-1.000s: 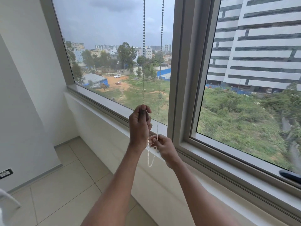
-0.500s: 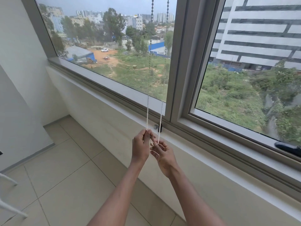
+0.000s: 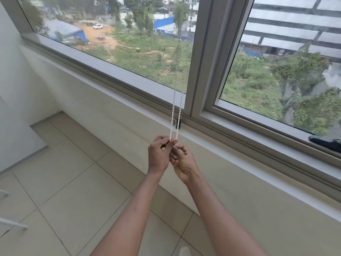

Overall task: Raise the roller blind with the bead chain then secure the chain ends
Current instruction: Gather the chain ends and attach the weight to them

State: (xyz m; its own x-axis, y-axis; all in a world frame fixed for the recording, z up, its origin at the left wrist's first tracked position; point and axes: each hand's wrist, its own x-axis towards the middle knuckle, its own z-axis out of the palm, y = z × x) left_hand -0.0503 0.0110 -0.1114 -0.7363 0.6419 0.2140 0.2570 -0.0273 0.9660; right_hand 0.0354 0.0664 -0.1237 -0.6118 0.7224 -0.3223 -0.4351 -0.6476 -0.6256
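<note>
Two hands meet just below the front edge of the window sill. Left hand: thumb & forefinger pinched on the bead chain, whose 2 white strands hang side by side in front of the frame post btwn 2 panes. Right hand: fingers curled against the left's; can't tell if they clamp the chain. 1 black clip sits on the frame's bottom rail, right behind the strands. 1 dark object lies on the right pane's lower rail.

Bare forearms lead to bare left hand and right hand.
</note>
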